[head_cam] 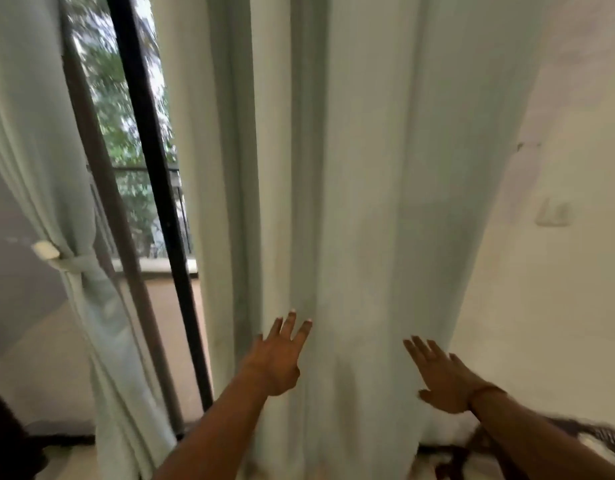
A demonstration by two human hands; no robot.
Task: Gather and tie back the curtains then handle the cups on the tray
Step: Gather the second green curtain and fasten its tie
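Reaching for hanging curtain (pixel 351 202) right of window (pixel 126 133): left hand (pixel 276 362), right hand (pixel 444 382) flat, fingers (pixel 292 323) spread, nothing gripped. Sweep folds inward evenly, then bunch.

Looks like a room in somebody's home: long pale curtains (pixel 351 168) hang over a black-framed glass door (pixel 150 202), with a balcony railing (pixel 143 171) and trees outside, plus a light switch (pixel 553 213) on the cream wall (pixel 558 289).
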